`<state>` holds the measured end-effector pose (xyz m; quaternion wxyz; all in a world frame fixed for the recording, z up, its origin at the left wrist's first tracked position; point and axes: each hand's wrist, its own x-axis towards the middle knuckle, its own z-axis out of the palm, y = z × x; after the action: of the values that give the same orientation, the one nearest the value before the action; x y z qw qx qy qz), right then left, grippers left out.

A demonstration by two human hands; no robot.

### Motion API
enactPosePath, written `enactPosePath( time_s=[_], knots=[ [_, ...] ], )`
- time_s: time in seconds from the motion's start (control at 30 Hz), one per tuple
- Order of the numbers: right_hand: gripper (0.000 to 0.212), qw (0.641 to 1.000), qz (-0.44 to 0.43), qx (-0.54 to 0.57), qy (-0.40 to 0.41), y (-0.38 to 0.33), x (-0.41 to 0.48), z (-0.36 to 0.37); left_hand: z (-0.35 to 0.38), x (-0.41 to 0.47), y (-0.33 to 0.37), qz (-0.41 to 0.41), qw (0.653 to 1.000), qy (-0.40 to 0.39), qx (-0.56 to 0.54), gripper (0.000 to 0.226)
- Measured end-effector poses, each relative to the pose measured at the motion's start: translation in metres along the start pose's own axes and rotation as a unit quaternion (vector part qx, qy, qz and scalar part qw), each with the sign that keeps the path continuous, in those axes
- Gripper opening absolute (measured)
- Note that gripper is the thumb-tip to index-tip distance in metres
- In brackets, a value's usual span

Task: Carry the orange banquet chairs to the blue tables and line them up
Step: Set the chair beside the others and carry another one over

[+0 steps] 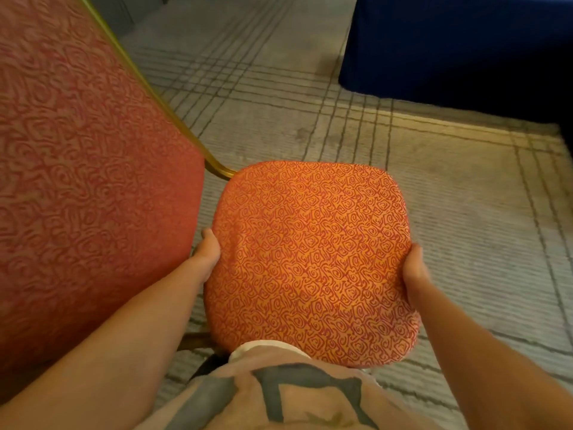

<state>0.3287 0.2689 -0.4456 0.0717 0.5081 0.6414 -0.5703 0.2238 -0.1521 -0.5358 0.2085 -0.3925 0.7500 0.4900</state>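
The orange seat (pixel 310 259) fills the middle of the view, its red swirl-patterned cushion facing up. It sits above the carpet (pixel 449 187), and its legs are out of sight beneath it.

The left grip (pixel 210 252) is clamped on the seat's left edge. Its thumb lies along the rim and its fingers are tucked under and hidden. The right grip (pixel 415 270) is clamped on the seat's right edge in the same way, thumb on the cushion's side and fingers hidden below. Both bare forearms run from the near corners of the view up to the seat's two sides.

Just left of the seat stands a large padded backrest (pixel 86 181) in the same pattern, darker and blurred. Its right border is edged by a gold tube (pixel 145 85) that slants down to the seat's far-left corner. I cannot tell whether this backrest belongs to the held seat or to another chair.

Beyond the seat and to its right, well apart from it, is the blue surface (pixel 465 41). Its dark blue cloth hangs down to the carpet. The carpet is grey-beige with dark crossing lines and spreads out on all sides of the seat.

At the seat's near edge, the person's pale shirt (pixel 279 401) with a grey printed shape overlaps the cushion's rim.
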Motion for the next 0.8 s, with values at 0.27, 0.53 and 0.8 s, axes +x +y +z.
enactPosePath(
  time_s=[0.27, 0.53, 0.8],
  knots=[
    [0.111, 1.000, -0.003, 0.011, 0.024, -0.105, 0.124, 0.103, 0.024, 0.139, 0.144, 0.014, 1.000, -0.018, 0.002, 0.110],
    [0.105, 0.999, -0.016, 0.022, 0.028, -0.277, 0.153, 0.195, 0.008, 0.159, 0.342, 0.030, 0.998, -0.037, -0.040, 0.078],
    [0.110, 1.000, -0.008, -0.018, 0.003, -0.380, 0.275, 0.266, 0.031, 0.245, 0.444, -0.014, 0.996, -0.065, -0.051, 0.074]
  ],
)
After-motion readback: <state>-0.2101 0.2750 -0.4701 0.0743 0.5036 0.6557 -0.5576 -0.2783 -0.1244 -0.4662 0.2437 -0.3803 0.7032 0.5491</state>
